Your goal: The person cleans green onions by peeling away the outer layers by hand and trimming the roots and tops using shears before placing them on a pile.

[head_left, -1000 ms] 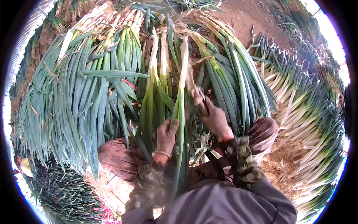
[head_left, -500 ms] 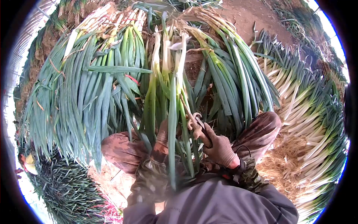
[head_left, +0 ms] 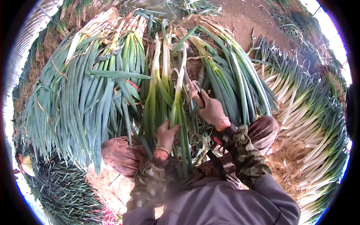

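My left hand (head_left: 167,135), gloved, is closed around the green part of a long green onion (head_left: 180,78) in front of my lap. Its pale end points away from me. My gloved right hand (head_left: 212,111) grips a hand tool (head_left: 201,98) with a dark handle. The tool's thin far end reaches beside the white shank, but blur hides its exact form. More green onions (head_left: 155,80) stand just left of the one I hold.
A large heap of green onions (head_left: 75,97) lies to the left, and another bunch (head_left: 234,75) to the right. Rows of white-stemmed onions (head_left: 300,127) with stringy roots (head_left: 287,161) line the far right. Dark leaf tips (head_left: 67,187) fill the lower left. Bare soil (head_left: 243,22) shows beyond.
My right hand has moved up and away from my lap with the tool, toward the onion's white part. My left hand has come into clearer view on the stalk, which has shifted slightly.
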Demonstrator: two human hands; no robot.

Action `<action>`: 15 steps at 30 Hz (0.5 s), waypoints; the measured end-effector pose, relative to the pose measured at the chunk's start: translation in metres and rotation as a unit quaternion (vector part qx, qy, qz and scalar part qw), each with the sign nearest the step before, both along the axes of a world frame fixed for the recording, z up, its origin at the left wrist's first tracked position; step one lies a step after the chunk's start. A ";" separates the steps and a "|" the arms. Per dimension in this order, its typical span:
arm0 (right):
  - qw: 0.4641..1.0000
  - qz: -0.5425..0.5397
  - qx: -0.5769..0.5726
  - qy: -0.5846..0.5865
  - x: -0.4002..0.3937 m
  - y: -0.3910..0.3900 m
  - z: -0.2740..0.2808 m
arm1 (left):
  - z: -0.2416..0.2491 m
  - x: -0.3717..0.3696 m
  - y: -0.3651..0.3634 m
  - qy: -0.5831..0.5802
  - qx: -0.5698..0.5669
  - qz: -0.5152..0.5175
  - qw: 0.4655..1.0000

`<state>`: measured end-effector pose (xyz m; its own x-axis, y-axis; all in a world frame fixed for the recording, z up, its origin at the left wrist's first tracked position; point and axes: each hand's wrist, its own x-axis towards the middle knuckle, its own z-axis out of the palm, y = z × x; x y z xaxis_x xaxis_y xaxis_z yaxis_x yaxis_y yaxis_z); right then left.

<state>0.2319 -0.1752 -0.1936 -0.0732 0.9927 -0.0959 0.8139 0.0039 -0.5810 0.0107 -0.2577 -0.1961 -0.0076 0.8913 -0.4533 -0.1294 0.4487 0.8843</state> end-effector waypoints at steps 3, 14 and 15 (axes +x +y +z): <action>0.998 -0.039 -0.050 0.010 0.000 0.046 0.012 | -0.001 -0.010 0.002 0.102 0.068 -0.007 0.992; 0.997 -0.030 -0.049 0.051 0.008 0.053 0.029 | -0.006 -0.020 -0.002 0.380 0.142 -0.032 0.913; 0.999 -0.014 -0.025 0.027 0.010 0.045 0.016 | -0.005 -0.018 -0.002 0.393 0.141 -0.043 0.908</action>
